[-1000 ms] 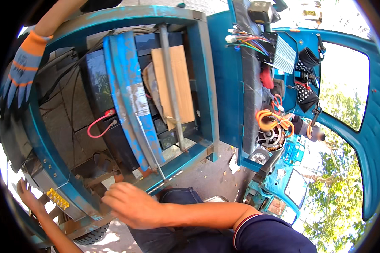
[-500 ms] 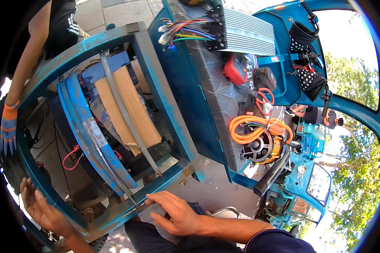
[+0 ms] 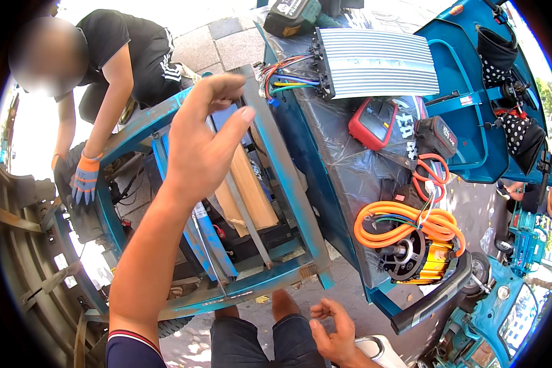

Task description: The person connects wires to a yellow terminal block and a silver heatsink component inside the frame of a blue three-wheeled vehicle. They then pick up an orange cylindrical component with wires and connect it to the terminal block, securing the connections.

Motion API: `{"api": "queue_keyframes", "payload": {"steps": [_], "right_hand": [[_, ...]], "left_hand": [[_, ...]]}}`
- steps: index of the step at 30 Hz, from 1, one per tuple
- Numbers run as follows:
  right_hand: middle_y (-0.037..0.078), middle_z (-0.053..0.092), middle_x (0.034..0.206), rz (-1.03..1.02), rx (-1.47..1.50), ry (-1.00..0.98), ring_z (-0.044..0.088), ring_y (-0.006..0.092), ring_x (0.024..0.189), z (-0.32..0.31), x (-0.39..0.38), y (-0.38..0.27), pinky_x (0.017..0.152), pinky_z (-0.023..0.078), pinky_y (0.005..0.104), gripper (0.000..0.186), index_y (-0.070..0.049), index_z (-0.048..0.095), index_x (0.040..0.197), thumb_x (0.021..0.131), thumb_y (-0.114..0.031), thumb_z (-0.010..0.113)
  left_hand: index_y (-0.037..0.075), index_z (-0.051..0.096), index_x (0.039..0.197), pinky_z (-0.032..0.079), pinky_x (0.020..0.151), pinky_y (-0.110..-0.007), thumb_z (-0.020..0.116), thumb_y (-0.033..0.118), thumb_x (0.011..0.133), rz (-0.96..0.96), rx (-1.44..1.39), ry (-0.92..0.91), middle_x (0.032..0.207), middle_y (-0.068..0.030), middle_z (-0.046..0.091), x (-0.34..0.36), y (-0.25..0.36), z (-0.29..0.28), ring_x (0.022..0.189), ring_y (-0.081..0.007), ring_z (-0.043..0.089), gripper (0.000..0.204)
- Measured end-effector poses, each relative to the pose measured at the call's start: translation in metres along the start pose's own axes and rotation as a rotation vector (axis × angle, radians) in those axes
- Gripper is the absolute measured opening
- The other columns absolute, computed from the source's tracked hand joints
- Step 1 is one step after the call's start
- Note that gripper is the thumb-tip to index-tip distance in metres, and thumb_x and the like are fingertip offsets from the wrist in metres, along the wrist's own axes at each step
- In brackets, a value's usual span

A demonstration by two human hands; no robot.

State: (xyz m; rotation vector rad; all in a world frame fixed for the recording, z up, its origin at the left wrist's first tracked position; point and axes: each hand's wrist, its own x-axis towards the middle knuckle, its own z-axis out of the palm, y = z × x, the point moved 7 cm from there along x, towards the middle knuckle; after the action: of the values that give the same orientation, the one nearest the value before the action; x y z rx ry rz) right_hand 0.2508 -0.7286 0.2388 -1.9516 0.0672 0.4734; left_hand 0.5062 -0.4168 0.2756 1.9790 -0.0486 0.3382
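Observation:
My left hand [image 3: 202,144] is raised over the teal vehicle frame [image 3: 285,178], its thumb and fingers apart and holding nothing. Low in front of my legs is my right hand [image 3: 335,336], fingers loosely bent and apart, also with nothing in it. Inside the frame, partly hidden by my left arm, lie a wooden board [image 3: 251,190] and blue curved leaf-like strips [image 3: 219,254]. A metal bar [image 3: 248,218] crosses over the board. A thin metal rod [image 3: 207,248] leans along the blue strips. Dark boxes beneath are mostly covered.
A co-worker in striped gloves [image 3: 86,178] bends at the far left. To the right, a plastic-covered bed holds a finned controller [image 3: 380,61], a red meter [image 3: 373,122], a battery pack [image 3: 437,136], an orange cable [image 3: 386,224] and a motor [image 3: 420,257]. Teal vehicles stand beyond.
My left hand has risen from the frame's near-left corner to above its far part. My right hand has left the frame's near rail, moving right and down. The view has shifted left.

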Motion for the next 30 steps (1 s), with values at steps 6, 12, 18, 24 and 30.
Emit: {"api": "queue_keyframes", "payload": {"steps": [6, 12, 18, 24, 30], "right_hand": [[0.013, 0.068, 0.113, 0.096, 0.085, -0.077, 0.066, 0.0195, 0.096, 0.0, -0.025, 0.016, 0.085, 0.055, 0.0326, 0.048, 0.004, 0.051, 0.139, 0.095, -0.003, 0.068], [0.01, 0.067, 0.113, 0.154, 0.161, -0.053, 0.065, 0.0161, 0.096, -0.006, -0.038, 0.034, 0.082, 0.055, 0.0297, 0.048, 0.002, 0.051, 0.14, 0.095, -0.003, 0.068], [0.009, 0.067, 0.112, 0.195, 0.196, -0.076, 0.065, 0.0165, 0.094, -0.008, -0.048, 0.044, 0.085, 0.054, 0.0303, 0.046, 0.002, 0.052, 0.139, 0.096, -0.004, 0.067], [0.009, 0.068, 0.109, 0.218, 0.197, -0.087, 0.065, 0.0168, 0.094, -0.011, -0.052, 0.043, 0.085, 0.054, 0.0305, 0.04, 0.001, 0.057, 0.134, 0.096, -0.005, 0.067], [0.01, 0.07, 0.108, 0.202, 0.166, -0.08, 0.066, 0.0181, 0.096, -0.005, -0.058, 0.041, 0.086, 0.054, 0.0316, 0.032, -0.001, 0.063, 0.127, 0.095, -0.005, 0.068]], "left_hand": [[-0.007, 0.051, 0.143, 0.043, 0.112, -0.046, 0.062, 0.049, 0.098, 0.07, 0.169, -0.125, 0.14, -0.0279, 0.058, 0.092, -0.016, 0.061, 0.134, -0.0346, 0.055, 0.072], [-0.018, 0.051, 0.137, 0.05, 0.104, -0.04, 0.074, 0.067, 0.081, -0.288, 0.193, -0.329, 0.131, -0.0345, 0.06, 0.129, 0.001, 0.108, 0.128, -0.0353, 0.06, 0.104], [-0.014, 0.058, 0.133, 0.047, 0.105, -0.051, 0.077, 0.069, 0.077, -0.491, 0.123, -0.282, 0.131, -0.0286, 0.062, 0.151, -0.026, 0.125, 0.122, -0.0403, 0.061, 0.102], [-0.005, 0.07, 0.119, 0.042, 0.065, -0.028, 0.066, 0.062, 0.091, -0.58, -0.085, -0.285, 0.103, -0.0136, 0.072, 0.151, 0.008, 0.134, 0.076, -0.0141, 0.057, 0.073], [-0.009, 0.061, 0.125, 0.051, 0.092, -0.039, 0.071, 0.047, 0.092, -0.711, -0.293, -0.14, 0.119, -0.0184, 0.067, 0.132, 0.018, 0.134, 0.106, -0.0252, 0.066, 0.066]]}}
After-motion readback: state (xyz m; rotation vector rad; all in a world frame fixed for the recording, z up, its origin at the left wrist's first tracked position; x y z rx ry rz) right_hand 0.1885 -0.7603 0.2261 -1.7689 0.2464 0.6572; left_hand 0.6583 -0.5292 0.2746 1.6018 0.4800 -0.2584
